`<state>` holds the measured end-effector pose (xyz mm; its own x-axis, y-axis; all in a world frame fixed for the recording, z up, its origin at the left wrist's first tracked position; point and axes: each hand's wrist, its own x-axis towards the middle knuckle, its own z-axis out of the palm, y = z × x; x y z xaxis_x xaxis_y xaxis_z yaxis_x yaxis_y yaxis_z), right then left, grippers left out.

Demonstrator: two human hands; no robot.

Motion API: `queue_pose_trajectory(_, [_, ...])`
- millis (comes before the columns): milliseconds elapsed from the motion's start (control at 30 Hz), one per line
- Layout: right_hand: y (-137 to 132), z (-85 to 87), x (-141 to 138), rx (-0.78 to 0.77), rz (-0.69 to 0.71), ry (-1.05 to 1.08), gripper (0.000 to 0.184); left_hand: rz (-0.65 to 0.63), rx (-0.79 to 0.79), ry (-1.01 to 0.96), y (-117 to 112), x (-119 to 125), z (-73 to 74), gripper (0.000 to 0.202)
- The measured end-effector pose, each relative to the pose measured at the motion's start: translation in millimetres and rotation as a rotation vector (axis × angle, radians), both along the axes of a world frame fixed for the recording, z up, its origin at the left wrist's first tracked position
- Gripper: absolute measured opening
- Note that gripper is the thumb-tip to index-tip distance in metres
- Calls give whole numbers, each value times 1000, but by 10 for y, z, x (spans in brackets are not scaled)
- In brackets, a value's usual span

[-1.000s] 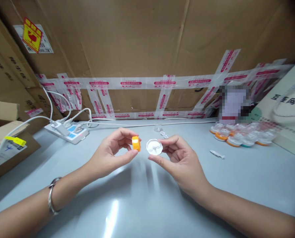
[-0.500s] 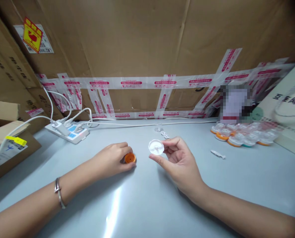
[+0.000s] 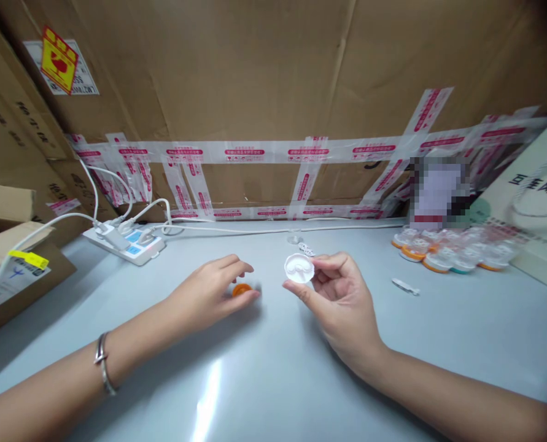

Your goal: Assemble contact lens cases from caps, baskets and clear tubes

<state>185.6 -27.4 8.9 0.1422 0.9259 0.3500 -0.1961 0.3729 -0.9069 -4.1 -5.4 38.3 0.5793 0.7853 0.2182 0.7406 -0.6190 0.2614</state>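
Observation:
Between the thumb and fingers of my right hand is a small round white plastic piece, its ridged, hollow side facing me. My left hand hovers over an orange round cap on the table, thumb and fingers apart around it; the thumb hides part of its near edge. Beyond the right hand lie a small white cut-out plastic piece and a clear round piece. A slim white strip-like piece rests farther right.
Several clear round cases with orange or teal bases are grouped at the back right, beside a pale bag. A white power strip with cables stands at the back left near an opened carton. A large taped cardboard box walls off the back.
My left fingers have spread off the orange cap, which stays on the table. My right hand has shifted slightly right and up with the white piece, whose inside is turned more toward me.

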Motion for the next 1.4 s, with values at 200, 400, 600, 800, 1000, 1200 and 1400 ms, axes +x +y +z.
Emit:
queue_pose_trajectory(200, [-5, -2, 10, 23, 12, -6, 31, -60, 85, -156, -47, 19, 39, 21])
queue_pose_trajectory(400, [-41, -56, -27, 49, 57, -38, 31, -41, -122, -577, -182, 144, 89, 21])
queue_pose_trajectory(600, [-84, -97, -88, -32, 208, -12, 30, -39, -361, -779, -202, 226, 0, 22])
queue_pose_trajectory(800, [-87, -59, -73, -75, 321, 46, 30, 27, -481, -818, -161, 175, 80, 19])
queue_pose_trajectory(1000, [-130, -29, -42, -94, 355, -21, 29, -60, -546, -763, -91, 106, 189, 21])
queue_pose_trajectory(1200, [-130, -35, -50, -79, 362, -70, 31, -119, -447, -662, -101, 86, 189, 27])
queue_pose_trajectory(1400, [-103, -63, -34, -40, 309, -104, 30, -53, -387, -604, -102, 88, 196, 24])
